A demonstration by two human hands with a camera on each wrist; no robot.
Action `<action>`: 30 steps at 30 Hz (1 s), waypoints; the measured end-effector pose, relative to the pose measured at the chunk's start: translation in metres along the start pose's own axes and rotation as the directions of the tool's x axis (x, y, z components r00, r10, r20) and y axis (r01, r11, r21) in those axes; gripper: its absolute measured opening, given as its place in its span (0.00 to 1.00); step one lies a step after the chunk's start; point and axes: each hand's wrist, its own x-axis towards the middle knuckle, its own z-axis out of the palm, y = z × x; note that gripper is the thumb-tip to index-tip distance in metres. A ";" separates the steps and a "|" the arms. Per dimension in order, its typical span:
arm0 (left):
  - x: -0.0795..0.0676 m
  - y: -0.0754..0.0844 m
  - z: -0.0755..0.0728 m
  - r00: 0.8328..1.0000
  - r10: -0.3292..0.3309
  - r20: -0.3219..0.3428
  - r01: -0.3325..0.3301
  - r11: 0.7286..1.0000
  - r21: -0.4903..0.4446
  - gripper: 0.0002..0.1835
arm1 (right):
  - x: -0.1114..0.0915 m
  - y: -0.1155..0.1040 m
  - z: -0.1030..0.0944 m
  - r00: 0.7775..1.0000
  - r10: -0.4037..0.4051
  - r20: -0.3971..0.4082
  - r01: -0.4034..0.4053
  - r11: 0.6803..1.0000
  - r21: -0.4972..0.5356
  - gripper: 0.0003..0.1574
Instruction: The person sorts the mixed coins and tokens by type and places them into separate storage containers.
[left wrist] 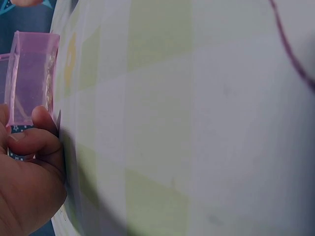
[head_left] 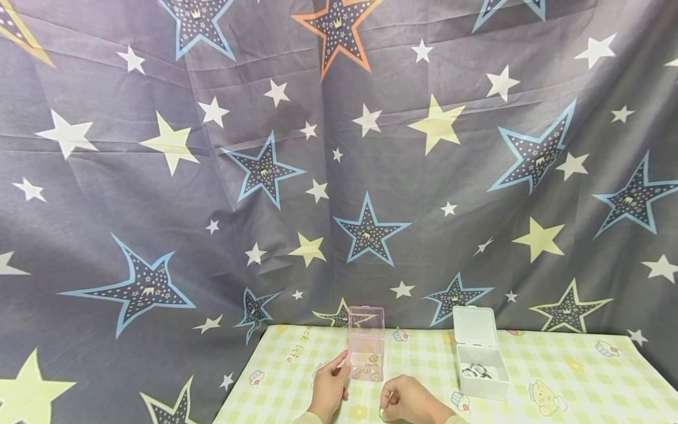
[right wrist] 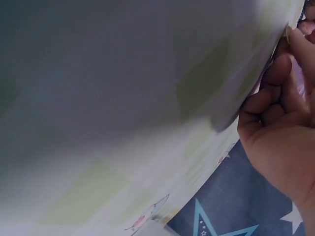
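Observation:
A small clear pink plastic box (head_left: 366, 346) stands on the table with its lid up. Several small gold-coloured pieces (head_left: 373, 359) lie in its compartments, too small to name. My left hand (head_left: 329, 386) holds the box at its left side; in the left wrist view, fingertips (left wrist: 43, 118) meet the end wall and the other fingers are curled. My right hand (head_left: 408, 399) is just right of the box's near end, low over the table. Between its thumb and a finger it pinches a small thin gold-coloured piece (right wrist: 288, 33), mostly hidden.
To the right stands a white box (head_left: 483, 386) with its lid raised, holding several small black-and-white pieces (head_left: 477, 371). A green-and-white checked cloth (head_left: 577, 377) covers the table. Behind it hangs a dark curtain (head_left: 296, 235) printed with stars.

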 end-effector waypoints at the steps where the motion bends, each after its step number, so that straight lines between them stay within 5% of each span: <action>1: 0.000 0.000 0.000 1.000 0.002 0.001 -0.002 1.000 -0.001 0.23 | 0.000 0.000 -0.001 1.000 -0.006 0.003 0.006 1.000 0.019 0.06; 11: 0.001 0.000 0.000 1.000 0.000 0.005 0.001 1.000 -0.020 0.23 | -0.001 0.002 -0.006 0.997 0.060 0.048 -0.064 0.995 0.080 0.04; 17: 0.000 0.000 0.000 1.000 -0.009 0.003 0.009 0.999 -0.032 0.23 | 0.001 0.006 -0.011 0.999 0.023 0.022 -0.025 0.996 0.087 0.06; 21: -0.001 0.000 0.000 1.000 -0.016 0.002 0.016 0.999 -0.029 0.23 | 0.004 0.008 -0.017 0.999 0.054 -0.003 -0.053 0.981 0.185 0.11; 24: -0.001 0.001 0.000 1.000 -0.018 0.001 0.018 1.000 -0.022 0.23 | 0.007 0.007 -0.023 0.995 0.091 -0.045 -0.077 0.968 0.239 0.15; 30: 0.000 0.002 0.000 1.000 -0.021 0.005 0.022 0.999 -0.027 0.23 | 0.017 0.002 -0.028 0.973 0.093 -0.212 -0.054 0.982 0.184 0.17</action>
